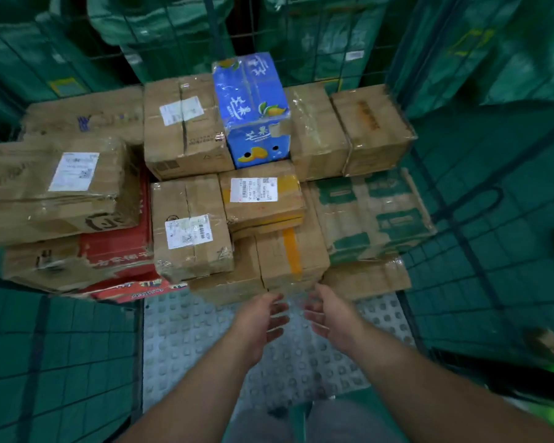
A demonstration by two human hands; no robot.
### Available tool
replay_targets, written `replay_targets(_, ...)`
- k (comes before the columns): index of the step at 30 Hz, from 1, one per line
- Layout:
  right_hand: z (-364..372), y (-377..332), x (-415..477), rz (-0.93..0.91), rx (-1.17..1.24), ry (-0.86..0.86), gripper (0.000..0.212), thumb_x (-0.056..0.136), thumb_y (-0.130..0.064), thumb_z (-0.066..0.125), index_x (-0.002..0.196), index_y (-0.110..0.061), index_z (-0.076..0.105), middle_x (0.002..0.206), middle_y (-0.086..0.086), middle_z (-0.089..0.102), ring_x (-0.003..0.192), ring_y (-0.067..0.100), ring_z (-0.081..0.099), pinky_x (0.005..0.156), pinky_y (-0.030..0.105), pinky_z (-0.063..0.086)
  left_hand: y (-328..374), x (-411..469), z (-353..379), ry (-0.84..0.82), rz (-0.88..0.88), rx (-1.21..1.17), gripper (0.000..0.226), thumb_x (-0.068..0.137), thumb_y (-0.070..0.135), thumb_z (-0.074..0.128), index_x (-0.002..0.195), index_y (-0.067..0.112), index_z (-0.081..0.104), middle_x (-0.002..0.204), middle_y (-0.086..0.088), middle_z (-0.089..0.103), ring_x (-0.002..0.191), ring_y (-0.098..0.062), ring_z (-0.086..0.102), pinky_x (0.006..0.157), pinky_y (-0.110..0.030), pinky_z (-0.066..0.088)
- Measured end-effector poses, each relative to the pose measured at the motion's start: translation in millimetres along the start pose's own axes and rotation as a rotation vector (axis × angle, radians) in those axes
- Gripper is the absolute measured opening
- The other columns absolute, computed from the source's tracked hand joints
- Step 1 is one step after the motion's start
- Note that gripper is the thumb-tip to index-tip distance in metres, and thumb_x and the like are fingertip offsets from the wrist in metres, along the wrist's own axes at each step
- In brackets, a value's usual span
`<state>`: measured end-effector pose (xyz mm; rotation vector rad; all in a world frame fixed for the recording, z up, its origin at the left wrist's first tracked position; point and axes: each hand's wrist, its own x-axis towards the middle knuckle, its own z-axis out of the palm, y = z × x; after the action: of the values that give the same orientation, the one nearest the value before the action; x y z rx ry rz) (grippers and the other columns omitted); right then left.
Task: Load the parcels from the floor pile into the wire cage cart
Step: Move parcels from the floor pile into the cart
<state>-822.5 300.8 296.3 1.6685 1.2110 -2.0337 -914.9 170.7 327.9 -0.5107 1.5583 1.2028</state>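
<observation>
Cardboard parcels [191, 231] sat stacked in the wire cage cart [467, 219].
Left grip [263, 319] and right grip [333, 318] hovered near them, fingers apart, empty.

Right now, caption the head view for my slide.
Open left hand and right hand hover before boxes stacked in the wire cage cart.

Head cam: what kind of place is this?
Probably a courier or parcel sorting depot. Taped cardboard boxes are stacked in a wire cage cart, several carry printed shipping labels, and green sacks are packed behind the mesh.
</observation>
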Motion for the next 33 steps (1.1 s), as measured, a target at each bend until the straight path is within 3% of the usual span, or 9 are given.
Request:
replay_targets(3, -9, 26, -31, -0.001, 0.098, 0.013, 0.035, 0.105, -0.045, 0.045, 0.117, -0.019, 0.064, 0.104, 0.002, 0.071, 0.094, 0.017, 0.063, 0.081, 0.033, 0.044, -11, -18, 3, -0.060, 0.043, 0.175, 0.025, 0.105, 0.033, 0.051, 0.115, 0.017, 0.068, 0.110, -0.003, 0.074, 0.095, -0.022, 0.070, 0.084, -0.036, 0.052)
replay_targets(7, -25, 62, -71, -0.048, 0.198, 0.108, 0.035, 0.105, -0.044, 0.046, 0.121, -0.018, 0.064, 0.112, 0.005, 0.072, 0.099, 0.019, 0.066, 0.078, 0.031, 0.047, -27, -32, 17, -0.161, 0.053, 0.336, 0.025, 0.105, 0.031, 0.050, 0.111, 0.016, 0.069, 0.105, -0.003, 0.073, 0.089, -0.022, 0.068, 0.077, -0.034, 0.050)
replay_targets(16, -99, 226, -170, -0.025, 0.820, 0.447, 0.035, 0.106, -0.043, 0.045, 0.112, -0.016, 0.066, 0.104, 0.005, 0.071, 0.094, 0.022, 0.061, 0.085, 0.034, 0.042, -132, -72, 86, -0.425, -0.068, 0.701, 0.017, 0.102, 0.026, 0.051, 0.099, 0.018, 0.066, 0.088, -0.002, 0.069, 0.074, -0.020, 0.063, 0.066, -0.030, 0.042)
replay_targets(19, -121, 290, -204, -0.027, 0.981, 0.577, 0.036, 0.105, -0.042, 0.045, 0.117, -0.015, 0.064, 0.108, 0.007, 0.072, 0.089, 0.021, 0.063, 0.072, 0.032, 0.041, -182, -102, 118, -0.526, -0.064, 0.860, 0.018, 0.103, 0.027, 0.050, 0.099, 0.018, 0.065, 0.085, -0.002, 0.069, 0.071, -0.018, 0.061, 0.062, -0.029, 0.041)
replay_targets(23, -139, 371, -245, -0.047, 1.202, 0.679, 0.035, 0.104, -0.043, 0.045, 0.118, -0.017, 0.064, 0.112, 0.007, 0.071, 0.091, 0.020, 0.064, 0.078, 0.033, 0.042, -253, -150, 154, -0.634, -0.031, 1.090, 0.016, 0.103, 0.023, 0.050, 0.096, 0.019, 0.065, 0.073, 0.002, 0.068, 0.061, -0.014, 0.059, 0.053, -0.025, 0.040)
replay_targets(29, -169, 511, -310, -0.044, 1.469, 0.810, 0.036, 0.104, -0.044, 0.046, 0.118, -0.018, 0.066, 0.112, 0.005, 0.074, 0.091, 0.020, 0.065, 0.076, 0.033, 0.043, -399, -211, 201, -0.791, -0.018, 1.395, 0.019, 0.102, 0.027, 0.053, 0.106, 0.017, 0.068, 0.094, -0.003, 0.072, 0.077, -0.020, 0.065, 0.063, -0.030, 0.046)
replay_targets(33, -202, 614, -352, -0.021, 1.540, 0.867, 0.033, 0.103, -0.042, 0.047, 0.116, -0.018, 0.066, 0.106, 0.004, 0.073, 0.087, 0.019, 0.064, 0.077, 0.033, 0.044, -519, -254, 225, -0.849, -0.015, 1.543, 0.020, 0.102, 0.026, 0.053, 0.108, 0.014, 0.068, 0.096, -0.005, 0.071, 0.079, -0.021, 0.065, 0.065, -0.032, 0.047)
